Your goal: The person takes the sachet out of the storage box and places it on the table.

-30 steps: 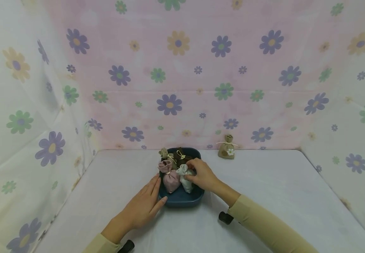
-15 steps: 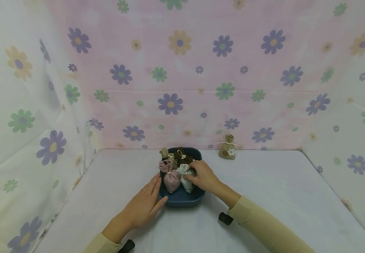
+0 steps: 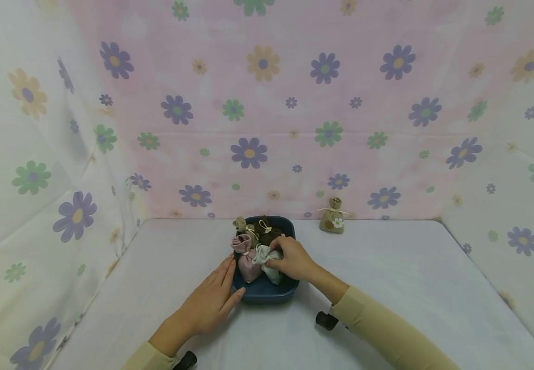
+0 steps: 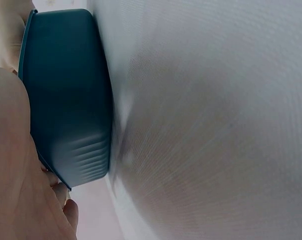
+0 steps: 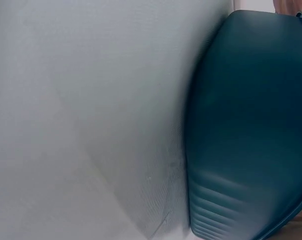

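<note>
A dark blue basin (image 3: pixel 267 297) stands on the table with several small drawstring pouches in it. My right hand (image 3: pixel 294 258) reaches over its right side and pinches a pale mint pouch (image 3: pixel 272 272) near the tied neck; the pouch leans left. Beside it sits a pink pouch (image 3: pixel 249 268). Behind these are a tan pouch (image 3: pixel 240 224) and a dark brown pouch (image 3: pixel 269 235). My left hand (image 3: pixel 206 300) rests against the basin's left side, fingers straight, thumb at the front rim. In the left wrist view, this hand lies along the basin's wall (image 4: pixel 66 90).
A tan pouch with a white flower (image 3: pixel 333 218) stands alone at the table's back right, near the flowered cloth backdrop (image 3: pixel 267 118). White cloth covers the table (image 3: pixel 387 277). Dark wrist-camera parts (image 3: pixel 327 320) show below the right sleeve.
My right hand has shifted slightly left and down, tipping the mint pouch's top to the left, over the pink pouch. My left hand has stayed in place.
</note>
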`<control>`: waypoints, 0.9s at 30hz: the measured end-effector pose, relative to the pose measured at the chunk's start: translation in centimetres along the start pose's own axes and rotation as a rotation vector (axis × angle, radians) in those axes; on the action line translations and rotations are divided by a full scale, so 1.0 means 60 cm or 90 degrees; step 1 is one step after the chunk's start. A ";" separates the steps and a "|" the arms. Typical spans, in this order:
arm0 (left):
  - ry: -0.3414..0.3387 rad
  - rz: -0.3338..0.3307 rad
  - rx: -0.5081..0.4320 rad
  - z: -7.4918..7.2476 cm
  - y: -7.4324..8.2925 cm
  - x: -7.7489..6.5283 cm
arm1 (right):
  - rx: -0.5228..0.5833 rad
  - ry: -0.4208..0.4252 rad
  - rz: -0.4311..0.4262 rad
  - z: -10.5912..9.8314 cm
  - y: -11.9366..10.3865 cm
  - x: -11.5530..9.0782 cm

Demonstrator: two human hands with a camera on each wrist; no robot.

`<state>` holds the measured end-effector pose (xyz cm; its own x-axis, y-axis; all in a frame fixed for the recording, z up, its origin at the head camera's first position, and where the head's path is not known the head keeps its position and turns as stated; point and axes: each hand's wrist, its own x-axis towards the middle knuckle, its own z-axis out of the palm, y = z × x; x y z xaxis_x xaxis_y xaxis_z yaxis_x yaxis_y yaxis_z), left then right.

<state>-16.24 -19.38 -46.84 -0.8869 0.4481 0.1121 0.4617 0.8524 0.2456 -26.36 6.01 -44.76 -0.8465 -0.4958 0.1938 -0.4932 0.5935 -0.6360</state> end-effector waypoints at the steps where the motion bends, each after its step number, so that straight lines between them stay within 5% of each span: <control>1: -0.001 -0.001 -0.001 0.000 0.000 0.000 | -0.001 -0.003 -0.003 0.001 0.000 0.000; 12: -0.002 -0.001 -0.002 0.002 -0.001 0.000 | -0.024 0.001 -0.035 0.006 0.004 -0.002; 21: -0.005 0.001 -0.005 0.002 -0.001 0.000 | 0.103 0.074 -0.006 -0.016 -0.012 -0.013; 27: 0.005 0.004 0.001 0.005 -0.006 0.001 | 0.122 0.124 -0.012 -0.049 -0.024 -0.014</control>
<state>-16.44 -19.61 -47.19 -0.8838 0.4519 0.1214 0.4679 0.8495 0.2439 -25.51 7.44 -41.81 -0.8694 -0.3634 0.3348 -0.4777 0.4451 -0.7575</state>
